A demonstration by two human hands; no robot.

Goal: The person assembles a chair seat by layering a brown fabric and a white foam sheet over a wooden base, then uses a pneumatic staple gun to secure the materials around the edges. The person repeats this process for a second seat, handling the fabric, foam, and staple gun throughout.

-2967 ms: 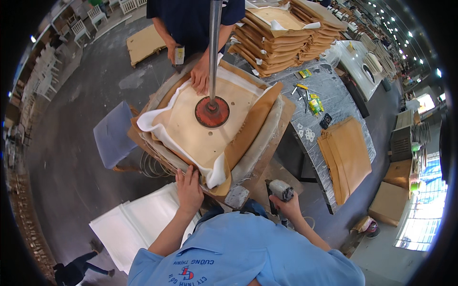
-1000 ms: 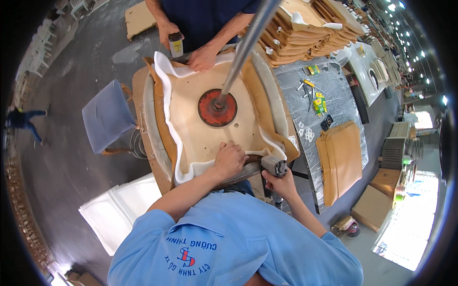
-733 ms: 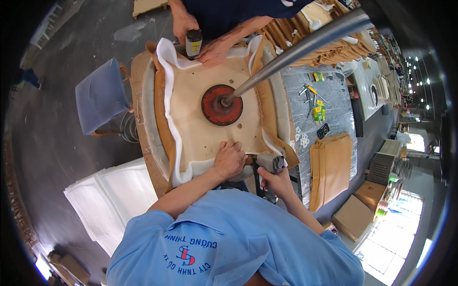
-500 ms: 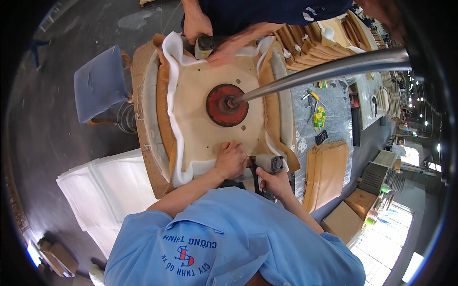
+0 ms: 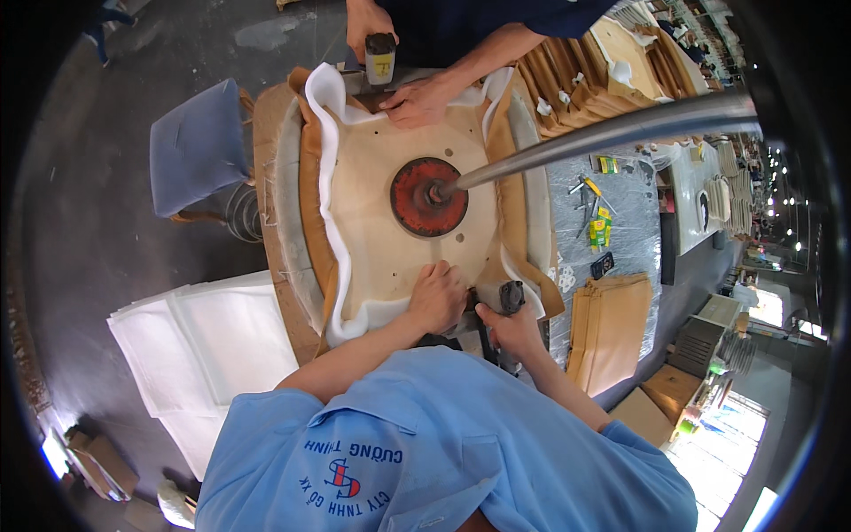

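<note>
A pale wooden seat board point(image 5: 381, 213) lies upside down on a work stand, with white foam point(image 5: 324, 133) and tan leather point(image 5: 310, 222) folded up around its edge. A red round clamp plate point(image 5: 428, 197) on a metal pole point(image 5: 603, 133) presses on its middle. My left hand point(image 5: 436, 297) presses flat on the board's near edge. My right hand point(image 5: 510, 326) grips a black staple gun point(image 5: 509, 297) just to the right of it. Across the stand, another person's hands point(image 5: 417, 99) hold the far edge and a second staple gun point(image 5: 380, 58).
A blue-cushioned chair point(image 5: 197, 146) stands left of the stand. White foam sheets point(image 5: 213, 346) lie on the floor at lower left. A grey table point(image 5: 612, 213) to the right holds small tools and tan leather pieces point(image 5: 612, 328). Stacked seat boards point(image 5: 585, 84) sit behind it.
My view has shifted so the pole now points right. My left hand moved from the stand's front edge onto the board, and my right hand brought the staple gun up beside it.
</note>
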